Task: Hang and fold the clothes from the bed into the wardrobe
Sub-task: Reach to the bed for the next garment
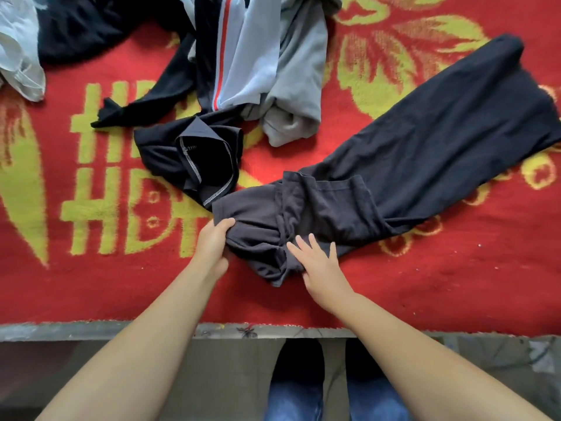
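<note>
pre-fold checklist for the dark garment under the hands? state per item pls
1. Left hand has a hold: ok, fingers curled round the near bunched edge of the dark garment.
2. Right hand steadying the cloth: ok, fingers straight, resting flat on it.
3. Garment laid flat: not ok, the near end is bunched and creased; the far end lies smooth.
4. Clear of other clothes: not ok, the black zipped garment touches its far-left corner.
5. Room on the red blanket to fold: ok, bare blanket to the right.
6. Wardrobe ready: cannot tell, not in view.
</note>
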Motion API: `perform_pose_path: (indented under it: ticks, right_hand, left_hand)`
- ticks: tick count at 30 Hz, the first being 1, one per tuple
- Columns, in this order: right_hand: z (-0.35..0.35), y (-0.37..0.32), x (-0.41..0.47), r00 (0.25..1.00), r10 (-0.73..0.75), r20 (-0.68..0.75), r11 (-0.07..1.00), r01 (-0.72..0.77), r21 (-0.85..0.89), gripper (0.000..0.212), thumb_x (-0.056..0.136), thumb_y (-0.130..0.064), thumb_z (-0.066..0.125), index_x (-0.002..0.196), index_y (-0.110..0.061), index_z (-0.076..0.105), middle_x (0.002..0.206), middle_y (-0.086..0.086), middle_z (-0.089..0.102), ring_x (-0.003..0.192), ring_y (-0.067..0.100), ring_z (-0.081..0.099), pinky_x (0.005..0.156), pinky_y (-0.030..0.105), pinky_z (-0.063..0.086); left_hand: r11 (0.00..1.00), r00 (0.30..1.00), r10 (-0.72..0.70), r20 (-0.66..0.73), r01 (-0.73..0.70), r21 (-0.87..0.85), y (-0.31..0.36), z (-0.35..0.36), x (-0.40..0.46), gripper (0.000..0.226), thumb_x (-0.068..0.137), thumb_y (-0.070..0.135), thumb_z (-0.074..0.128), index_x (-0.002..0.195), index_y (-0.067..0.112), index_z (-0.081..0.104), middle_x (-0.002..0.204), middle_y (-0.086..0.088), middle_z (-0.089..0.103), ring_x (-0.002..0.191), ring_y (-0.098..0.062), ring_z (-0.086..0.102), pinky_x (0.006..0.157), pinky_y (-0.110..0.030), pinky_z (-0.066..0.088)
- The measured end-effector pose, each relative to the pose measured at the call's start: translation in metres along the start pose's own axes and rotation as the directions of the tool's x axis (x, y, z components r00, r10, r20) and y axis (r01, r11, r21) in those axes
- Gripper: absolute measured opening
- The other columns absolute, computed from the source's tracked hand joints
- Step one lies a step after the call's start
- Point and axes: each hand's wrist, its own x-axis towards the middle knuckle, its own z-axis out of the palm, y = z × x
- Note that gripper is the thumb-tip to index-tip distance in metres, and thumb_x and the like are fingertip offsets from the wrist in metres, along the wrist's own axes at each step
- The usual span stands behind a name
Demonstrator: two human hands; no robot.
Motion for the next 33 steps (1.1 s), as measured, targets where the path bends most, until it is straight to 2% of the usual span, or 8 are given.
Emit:
perform_pose_path:
  ticks: [5, 10, 13, 15, 17, 22, 28, 33]
  right_hand:
    - [-0.03, 0.021, -0.032, 0.929, 0.288, -0.233, 0.618, 0.005, 0.786, 0.063, 0.082, 0.016, 0.043, 0.122, -0.031, 0.054, 0.119, -0.017, 0.059, 0.115, -0.004, 0.051, 0.097, 0.002, 0.031]
    - [-0.058, 0.071, -0.027, 0.602, 0.789, -0.122, 0.131, 0.028, 0.991, 0.027, 0.096, -0.004, 0.051, 0.119, -0.019, 0.051, 0.119, 0.006, 0.06, 0.115, 0.026, 0.057, 0.102, 0.044, 0.045]
    - [-0.073, 0.107, -0.016, 0.526, 0.846, 0.086, -0.113, 0.019, 0.993, 0.015, 0.097, -0.012, 0.05, 0.112, -0.012, 0.051, 0.116, 0.013, 0.061, 0.097, 0.025, 0.062, 0.079, 0.043, 0.054]
    - [-0.072, 0.118, -0.013, 0.384, 0.918, 0.104, -0.086, -0.063, 0.994, 0.028, 0.096, -0.023, 0.054, 0.115, -0.004, 0.051, 0.112, 0.013, 0.062, 0.091, 0.024, 0.06, 0.08, 0.041, 0.053]
    - [-0.065, 0.113, -0.012, 0.256, 0.961, 0.103, -0.064, -0.157, 0.985, 0.044, 0.092, -0.034, 0.058, 0.123, -0.005, 0.048, 0.114, 0.011, 0.059, 0.1, 0.027, 0.058, 0.093, 0.043, 0.048]
    - [-0.056, 0.078, -0.001, 0.477, 0.803, 0.357, -0.356, -0.098, 0.929, 0.016, 0.095, -0.028, 0.05, 0.101, -0.013, 0.05, 0.11, 0.01, 0.058, 0.099, 0.031, 0.06, 0.075, 0.043, 0.053]
    - [-0.058, 0.098, -0.051, 0.299, 0.953, 0.052, 0.034, -0.274, 0.961, 0.033, 0.088, -0.02, 0.045, 0.057, -0.009, 0.041, 0.059, 0.006, 0.042, 0.064, 0.026, 0.04, 0.06, 0.041, 0.037]
    - [-0.025, 0.088, -0.089, 0.579, 0.802, 0.15, 0.359, -0.667, 0.653, 0.042, 0.099, -0.026, 0.042, 0.069, -0.001, 0.059, 0.085, 0.023, 0.064, 0.089, 0.037, 0.06, 0.077, 0.039, 0.04]
  left_hand:
    - [0.987, 0.967, 0.157, 0.201, -0.149, -0.058, 0.034, 0.066, -0.04, 0.019, 0.092, 0.003, 0.047, 0.092, 0.018, 0.059, 0.074, 0.005, 0.064, 0.064, -0.007, 0.061, 0.054, -0.02, 0.048]
    - [0.97, 0.787, 0.121, 0.605, -0.222, 0.096, 0.058, 0.187, -0.05, 0.018, 0.099, 0.022, 0.049, 0.117, 0.021, 0.046, 0.099, -0.003, 0.067, 0.087, -0.013, 0.067, 0.079, -0.031, 0.056]
    - [0.614, 0.794, 0.318, 0.518, -0.589, 0.525, 0.048, 0.219, -0.02, 0.046, 0.093, 0.024, 0.057, 0.136, 0.014, 0.042, 0.118, -0.006, 0.057, 0.111, -0.019, 0.055, 0.1, -0.034, 0.043]
    - [0.275, 0.799, 0.353, 0.488, -0.587, 0.762, 0.038, 0.215, 0.007, 0.053, 0.092, 0.028, 0.058, 0.138, 0.008, 0.043, 0.132, -0.016, 0.049, 0.125, -0.028, 0.045, 0.106, -0.038, 0.034]
    - [0.111, 0.823, 0.232, 0.518, -0.552, 0.826, 0.027, 0.205, 0.029, 0.047, 0.091, 0.035, 0.059, 0.124, 0.002, 0.053, 0.127, -0.021, 0.053, 0.121, -0.034, 0.047, 0.1, -0.039, 0.037]
    - [0.214, 0.783, 0.242, 0.573, -0.619, 0.755, 0.018, 0.195, 0.038, 0.044, 0.095, 0.028, 0.056, 0.058, 0.016, 0.034, 0.061, -0.002, 0.038, 0.059, -0.016, 0.037, 0.06, -0.037, 0.027]
    - [0.302, 0.811, 0.143, 0.567, -0.581, 0.756, -0.008, 0.139, 0.011, 0.04, 0.095, 0.03, 0.056, 0.06, 0.021, 0.038, 0.061, 0.006, 0.033, 0.056, -0.007, 0.029, 0.051, -0.029, 0.016]
    - [0.258, 0.855, 0.151, 0.497, -0.519, 0.815, -0.041, 0.099, 0.002, 0.044, 0.09, 0.024, 0.064, 0.053, 0.017, 0.041, 0.056, 0.003, 0.035, 0.057, -0.011, 0.034, 0.054, -0.032, 0.029]
